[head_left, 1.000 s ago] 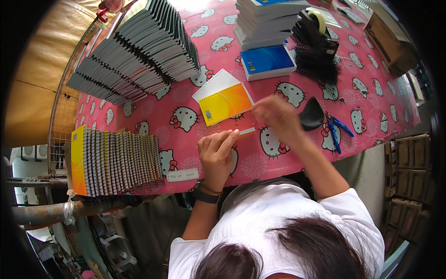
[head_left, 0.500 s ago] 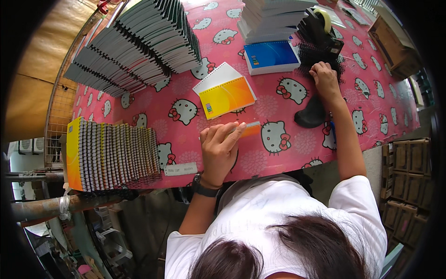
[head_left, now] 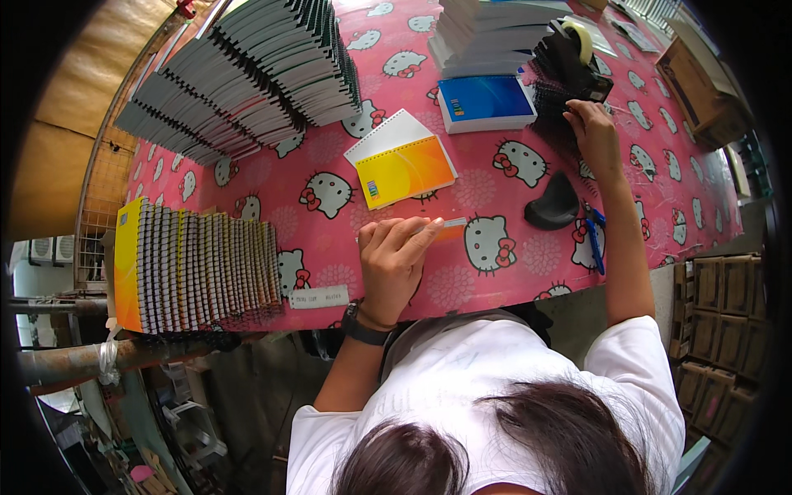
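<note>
Nearest you, just this side of the yellow-and-orange notepad (head_left: 407, 172), your left hand (head_left: 394, 256) pinches a slim orange-and-white pad (head_left: 452, 228), fingers close together over it, seemingly to steady it on the pink table cover (head_left: 450, 285); only a narrow strip of it shows. Left of the notepad and nearer you, coil-bound notebooks (head_left: 206, 268) stand packed in a row, probably so they prop one another up. Right of the notepad lie a black curved object (head_left: 553, 202) and blue-handled pliers (head_left: 595, 239), likely kept handy for your right side. The notepad overlaps a white pad (head_left: 392, 136), perhaps fanned for easy picking up. Farther right, your right hand (head_left: 594, 136) bends its fingers at a heap of black coils (head_left: 554, 124); you cannot tell whether they grip one. Beyond the notepad, a blue-covered block (head_left: 487, 101) sits to the right, and tall stacked books (head_left: 247, 82) rise to the left.
</note>
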